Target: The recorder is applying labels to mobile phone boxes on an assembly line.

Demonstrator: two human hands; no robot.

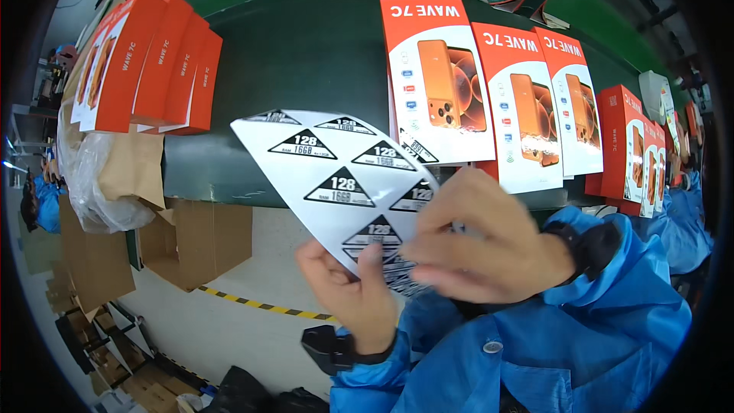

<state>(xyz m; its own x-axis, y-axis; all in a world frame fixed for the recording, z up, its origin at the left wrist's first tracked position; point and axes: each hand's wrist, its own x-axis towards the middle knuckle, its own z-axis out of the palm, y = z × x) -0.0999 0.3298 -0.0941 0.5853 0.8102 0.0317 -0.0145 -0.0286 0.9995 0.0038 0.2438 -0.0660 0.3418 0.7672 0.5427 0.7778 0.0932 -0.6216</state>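
Note:
A white sheet of black triangular stickers [294,164] hangs tilted over the near edge of the bench, its lower part bent. My left hand [359,294] pinches its lower end, thumb on the printed face and fingers behind. At the sheet's lower right edge, my right hand [489,248] is closed, slightly blurred, with its fingertips against the stickers. Whether a loose sticker is between those fingertips cannot be made out. Just beyond my right hand lie three flat red-and-white phone boxes: a left one [405,118], a middle one [527,138] and a right one [577,118].
Several red phone boxes [153,69] stand in a row at the bench's left end. More red boxes [615,138] are at the right. Below the dark green bench [298,53] sits an open cardboard carton [199,245], beside clear plastic wrap [111,183]. A blue sleeve [680,222] shows at far right.

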